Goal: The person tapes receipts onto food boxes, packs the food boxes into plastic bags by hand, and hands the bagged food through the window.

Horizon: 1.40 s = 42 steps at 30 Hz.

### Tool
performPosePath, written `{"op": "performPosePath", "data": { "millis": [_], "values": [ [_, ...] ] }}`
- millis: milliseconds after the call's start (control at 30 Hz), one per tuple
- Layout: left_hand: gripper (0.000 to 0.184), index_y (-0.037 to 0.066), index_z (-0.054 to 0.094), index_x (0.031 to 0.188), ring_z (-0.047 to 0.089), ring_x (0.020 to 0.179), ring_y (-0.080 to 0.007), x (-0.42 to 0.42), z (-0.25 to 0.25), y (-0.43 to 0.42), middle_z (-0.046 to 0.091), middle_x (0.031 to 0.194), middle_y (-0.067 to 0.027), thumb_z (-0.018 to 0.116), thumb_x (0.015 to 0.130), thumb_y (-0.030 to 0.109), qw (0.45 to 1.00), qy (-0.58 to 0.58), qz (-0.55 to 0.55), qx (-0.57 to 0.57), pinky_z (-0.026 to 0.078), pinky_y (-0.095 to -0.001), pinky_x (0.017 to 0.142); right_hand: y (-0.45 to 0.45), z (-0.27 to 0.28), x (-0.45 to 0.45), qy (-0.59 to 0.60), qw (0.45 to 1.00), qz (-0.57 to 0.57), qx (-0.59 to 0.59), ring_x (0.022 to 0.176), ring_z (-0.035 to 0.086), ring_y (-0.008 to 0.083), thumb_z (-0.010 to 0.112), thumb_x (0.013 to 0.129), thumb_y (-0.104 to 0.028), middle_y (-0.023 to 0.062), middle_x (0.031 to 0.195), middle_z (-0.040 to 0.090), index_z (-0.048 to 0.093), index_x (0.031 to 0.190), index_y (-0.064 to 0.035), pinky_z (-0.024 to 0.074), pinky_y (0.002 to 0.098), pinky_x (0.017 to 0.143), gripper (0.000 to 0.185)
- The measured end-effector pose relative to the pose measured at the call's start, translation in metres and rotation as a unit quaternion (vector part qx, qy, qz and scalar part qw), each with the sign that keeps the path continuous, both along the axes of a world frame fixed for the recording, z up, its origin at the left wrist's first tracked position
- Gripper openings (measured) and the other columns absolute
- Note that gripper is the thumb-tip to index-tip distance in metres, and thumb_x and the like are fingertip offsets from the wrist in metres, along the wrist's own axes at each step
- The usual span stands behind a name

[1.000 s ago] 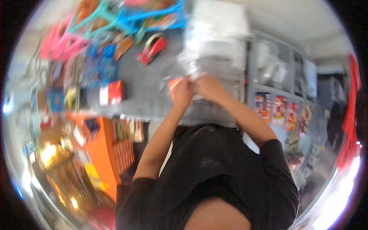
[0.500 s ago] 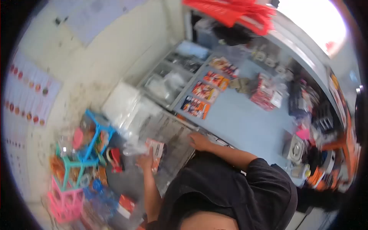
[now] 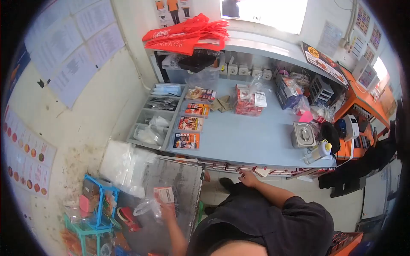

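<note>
My left hand [image 3: 166, 210] is over the grey worktable, its fingers closed at the edge of a white-and-orange printed packet [image 3: 165, 195]. A crumpled clear plastic bag [image 3: 146, 208] lies against the packet and these fingers. My right hand [image 3: 247, 178] is just in front of the blue counter's front edge, fingers apart and nothing seen in them. Close by it, a row of red-and-white packs [image 3: 273, 171] fills the shelf under the countertop. Left of the packet, a red tape dispenser [image 3: 128, 218] rests on the worktable [image 3: 181, 177].
White plastic bags [image 3: 124, 164] lie at the worktable's back. Blue and green baskets [image 3: 100, 205] stand at left. The counter [image 3: 230, 134] carries printed cards [image 3: 186, 141], divided trays [image 3: 147, 123], a red-white bundle [image 3: 250, 102], a steel container [image 3: 304, 135] and a bottle [image 3: 318, 152].
The view has swung right and levelled, showing more of the counter and room. My right hand has moved from the worktable's edge to the counter front. My left hand stays at the packet.
</note>
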State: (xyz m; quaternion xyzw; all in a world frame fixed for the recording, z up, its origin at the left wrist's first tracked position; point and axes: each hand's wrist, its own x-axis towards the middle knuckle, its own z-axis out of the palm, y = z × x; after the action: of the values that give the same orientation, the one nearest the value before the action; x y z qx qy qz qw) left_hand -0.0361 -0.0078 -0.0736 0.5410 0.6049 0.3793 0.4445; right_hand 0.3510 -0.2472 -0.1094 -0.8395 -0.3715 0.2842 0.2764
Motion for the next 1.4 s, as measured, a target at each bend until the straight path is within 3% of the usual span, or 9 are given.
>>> {"op": "performPosePath", "data": {
  "millis": [200,267,400,800,1000,1200,1300,1367,1400],
  "values": [
    [0.046,0.006,0.058,0.120,0.055,0.109,-0.0208,0.073,0.160,-0.054,0.060,0.119,-0.0076,0.038,0.101,0.042,0.983,0.056,0.081,-0.153,0.043,-0.0348,0.088,0.009,-0.001,0.029,-0.055,0.997,-0.004,0.050,0.078,0.064,0.0288,0.064,0.081,-0.023,0.0145,0.083,0.066,0.062,0.106,-0.0020,0.0506,0.0408,0.072,0.032],
    [0.050,0.001,0.058,0.117,0.056,0.107,-0.0214,0.073,0.096,-0.055,0.060,0.117,-0.0095,0.032,0.102,0.041,0.998,-0.058,0.030,0.021,0.042,-0.0341,0.090,0.014,-0.001,0.037,-0.045,0.998,-0.001,0.051,0.078,0.064,0.0280,0.064,0.081,-0.022,0.0146,0.083,0.066,0.062,0.105,-0.0016,0.0505,0.0406,0.071,0.031],
    [0.051,-0.001,0.056,0.117,0.056,0.107,-0.0232,0.139,0.126,-0.072,0.059,0.117,-0.0135,0.031,0.103,0.041,0.952,-0.300,0.017,-0.052,0.043,-0.0344,0.093,0.018,0.032,0.064,-0.022,0.990,0.003,0.141,0.074,0.063,0.0265,0.063,0.082,-0.017,0.0143,0.081,0.064,0.062,0.102,0.0005,0.0503,0.0382,0.069,0.027],
    [0.045,-0.005,0.055,0.117,0.061,0.101,-0.0249,0.372,0.065,-0.041,0.060,0.112,-0.0136,0.043,0.099,0.035,0.887,-0.386,-0.084,-0.240,0.049,-0.0366,0.087,-0.078,0.030,0.226,-0.232,0.941,-0.195,0.149,0.103,0.052,0.0380,0.065,0.074,-0.014,0.0204,0.109,0.054,0.057,0.107,-0.0009,0.0439,0.0446,0.089,0.037],
    [0.044,-0.002,0.051,0.123,0.062,0.097,-0.0227,0.478,0.070,-0.082,0.060,0.112,-0.0134,0.051,0.097,0.032,0.904,-0.312,-0.117,-0.269,0.053,-0.0352,0.079,-0.090,0.025,0.247,-0.163,0.954,-0.188,0.170,0.104,0.052,0.0389,0.068,0.076,-0.017,0.0217,0.110,0.053,0.057,0.108,0.0002,0.0436,0.0439,0.090,0.039],
    [0.042,0.001,0.047,0.128,0.062,0.096,-0.0208,0.531,0.105,-0.110,0.060,0.113,-0.0108,0.051,0.098,0.030,0.832,-0.323,-0.264,-0.366,0.054,-0.0351,0.078,-0.049,0.046,0.259,0.026,0.970,-0.093,0.225,0.107,0.051,0.0376,0.082,0.066,-0.029,0.0200,0.119,0.051,0.044,0.127,0.0002,0.0436,0.0443,0.090,0.077],
    [0.038,0.007,0.048,0.129,0.058,0.109,-0.0241,0.542,0.099,-0.106,0.059,0.119,-0.0096,0.046,0.099,0.030,0.876,-0.203,-0.319,-0.298,0.049,-0.0378,0.088,-0.017,0.066,0.281,-0.097,0.947,0.003,0.306,0.112,0.049,0.0375,0.087,0.058,-0.032,0.0192,0.125,0.049,0.039,0.130,0.0004,0.0435,0.0459,0.091,0.092],
    [0.034,0.003,0.055,0.121,0.061,0.101,-0.0268,0.527,0.060,-0.072,0.061,0.116,-0.0133,0.051,0.096,0.026,0.868,0.121,-0.473,0.085,0.049,-0.0347,0.087,-0.017,0.052,0.279,-0.061,0.972,-0.102,0.204,0.116,0.049,0.0382,0.088,0.055,-0.032,0.0194,0.123,0.052,0.040,0.128,-0.0002,0.0430,0.0469,0.092,0.093],
    [0.034,0.003,0.058,0.119,0.061,0.103,-0.0283,0.517,0.052,-0.057,0.060,0.117,-0.0143,0.050,0.096,0.025,0.907,0.095,-0.406,0.057,0.047,-0.0344,0.088,-0.016,0.047,0.281,-0.062,0.972,-0.095,0.204,0.116,0.049,0.0382,0.088,0.055,-0.032,0.0194,0.123,0.052,0.040,0.128,-0.0002,0.0430,0.0469,0.092,0.093]
  ]
}}
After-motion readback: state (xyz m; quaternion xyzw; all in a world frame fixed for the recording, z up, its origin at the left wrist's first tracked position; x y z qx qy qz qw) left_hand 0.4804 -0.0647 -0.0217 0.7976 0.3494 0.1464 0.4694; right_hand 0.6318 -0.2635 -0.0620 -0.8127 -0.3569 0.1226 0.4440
